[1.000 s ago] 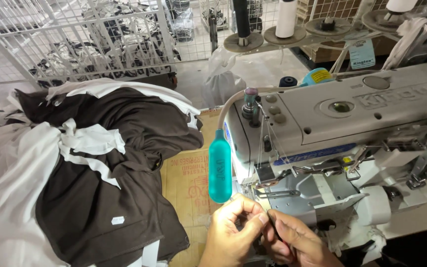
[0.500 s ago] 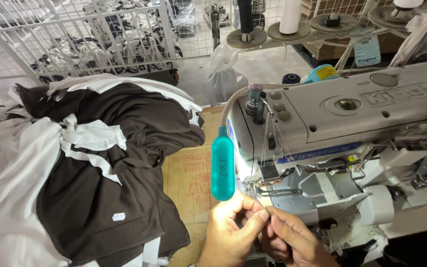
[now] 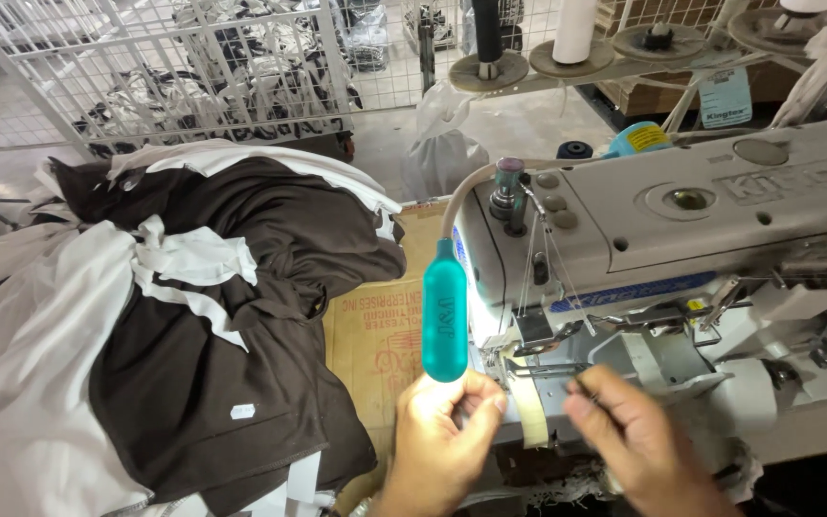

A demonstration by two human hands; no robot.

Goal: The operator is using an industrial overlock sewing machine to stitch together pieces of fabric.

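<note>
Teal lamp (image 3: 445, 321) — upright, glowing below

left hand (image 3: 437, 436): bare, no glove, no ring | right hand (image 3: 638, 436): bare, blurred | sleeves: none visible

My left hand (image 3: 442, 431) is up at the needle end of the grey sewing machine (image 3: 681, 239), fingers pinched together just under the teal lamp (image 3: 445, 321) on its bendy neck. My right hand (image 3: 629, 431), a bit blurred, is close beside it in front of the machine, fingers curled; whether it holds a thread, I can't tell. On my left lies a heap of dark brown and white cloth (image 3: 184, 325) over a cardboard sheet (image 3: 380, 335), wire cage (image 3: 145, 67) behind.
</note>
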